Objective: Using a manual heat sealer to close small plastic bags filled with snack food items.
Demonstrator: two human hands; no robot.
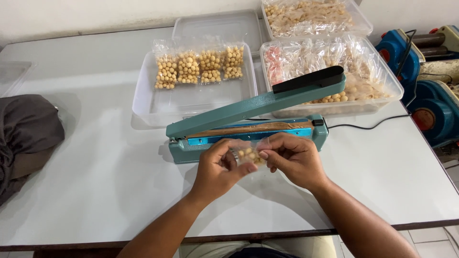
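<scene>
Our one view, from the head

We look down and forward across the white table (pixel 95 181) from its near edge, close over our hands, the far edge and wall at top.

Small clear plastic pouch (pixel 249 154) of round tan snack balls, pinched at both ends between left hand (pixel 217 169) and right hand (pixel 294 160). Pouch held roughly level; mouth not discernible. Contents bunched between the two grips.

Two bare forearms, no sleeves; a ring on the left grip (pixel 217 169).
</scene>
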